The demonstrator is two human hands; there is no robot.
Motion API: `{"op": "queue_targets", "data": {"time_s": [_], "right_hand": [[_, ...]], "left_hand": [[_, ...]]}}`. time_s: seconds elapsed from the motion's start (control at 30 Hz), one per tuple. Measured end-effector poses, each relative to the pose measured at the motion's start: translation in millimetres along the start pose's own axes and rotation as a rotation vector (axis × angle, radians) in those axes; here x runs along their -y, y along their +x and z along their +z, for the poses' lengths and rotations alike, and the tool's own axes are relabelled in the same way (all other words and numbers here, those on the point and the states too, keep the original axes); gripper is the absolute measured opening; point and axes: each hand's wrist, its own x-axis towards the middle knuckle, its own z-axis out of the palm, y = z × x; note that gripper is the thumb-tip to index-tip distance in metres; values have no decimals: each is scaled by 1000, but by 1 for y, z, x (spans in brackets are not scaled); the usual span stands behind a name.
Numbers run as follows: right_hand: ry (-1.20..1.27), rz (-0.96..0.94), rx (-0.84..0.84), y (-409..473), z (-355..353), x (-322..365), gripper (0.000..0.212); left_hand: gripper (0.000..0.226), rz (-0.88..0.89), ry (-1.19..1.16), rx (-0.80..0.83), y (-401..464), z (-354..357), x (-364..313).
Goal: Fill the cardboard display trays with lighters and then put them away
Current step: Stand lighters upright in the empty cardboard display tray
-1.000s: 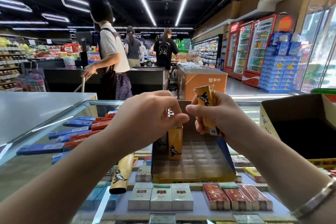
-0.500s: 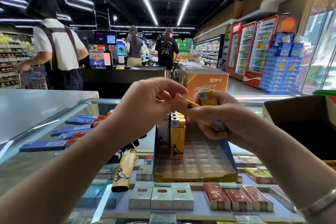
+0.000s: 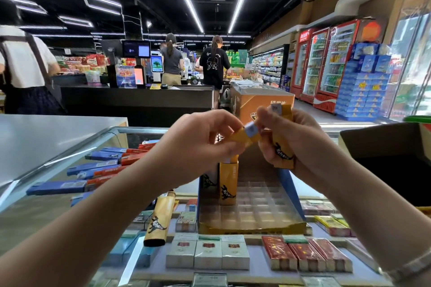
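Overhead, left hand (image 3: 205, 140) pinching one yellow lighter (image 3: 245, 137), right hand (image 3: 293, 142) gripping a lighter bundle (image 3: 283, 156), above the display tray (image 3: 251, 226).

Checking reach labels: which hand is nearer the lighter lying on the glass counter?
Left. The left hand is above and slightly right of the lying lighter; the right hand is farther right, over the display tray.

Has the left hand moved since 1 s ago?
Yes. The left hand has risen away from the display tray and now pinches a lighter beside the right hand.
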Motion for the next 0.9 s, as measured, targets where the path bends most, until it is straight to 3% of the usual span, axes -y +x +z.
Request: {"op": "queue_targets", "data": {"time_s": [0.13, 0.23, 0.47, 0.9], "right_hand": [[55, 37, -195, 5, -11, 1, 26], [12, 116, -270, 5, -13, -3, 26], [-64, 132, -284, 7, -11, -10, 27], [-66, 126, -261, 8, -7, -12, 27]], "left_hand": [[30, -99, -315, 5, 2, -7, -1], [32, -135, -408, 92, 1, -10, 1], [11, -13, 79, 87, -2, -8, 1], [14, 132, 326, 161, -2, -5, -5]]}}
